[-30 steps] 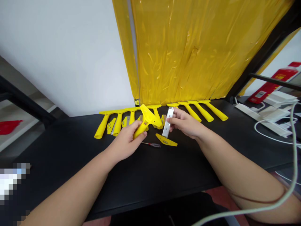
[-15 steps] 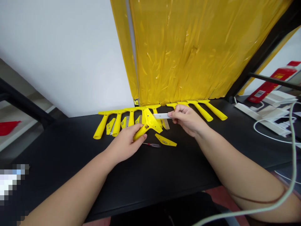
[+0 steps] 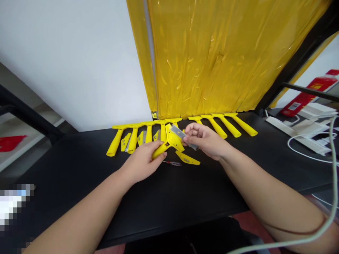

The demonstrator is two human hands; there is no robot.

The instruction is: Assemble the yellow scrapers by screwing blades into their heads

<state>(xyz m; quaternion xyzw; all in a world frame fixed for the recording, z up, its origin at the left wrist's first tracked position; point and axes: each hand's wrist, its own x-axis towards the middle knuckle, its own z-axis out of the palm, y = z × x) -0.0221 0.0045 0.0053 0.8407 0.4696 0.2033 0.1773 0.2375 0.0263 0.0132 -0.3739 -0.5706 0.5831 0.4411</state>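
My left hand (image 3: 144, 160) is closed round the handle of a yellow scraper handle (image 3: 174, 140), its wide head tilted up toward the right. Between the fingers of my right hand (image 3: 205, 139) is a flat metal blade (image 3: 178, 132), held slantwise against or just over the scraper's head; I cannot tell whether they touch. A loose yellow cover plate (image 3: 188, 158) lies on the black table just below the head. Beside it is a small screwdriver (image 3: 174, 163) with a clear dark handle.
Several yellow scraper handles (image 3: 113, 143) line the back of the black table (image 3: 159, 204), some with cover plates (image 3: 125, 141) and blades between them. White power strips (image 3: 296, 134), a red bottle (image 3: 309, 92) and a pale cable (image 3: 335, 176) are on the right.
The blade has turned from nearly level to slanting down to the right over the scraper's head. My right hand has shifted slightly left and down; my left hand keeps its grip.
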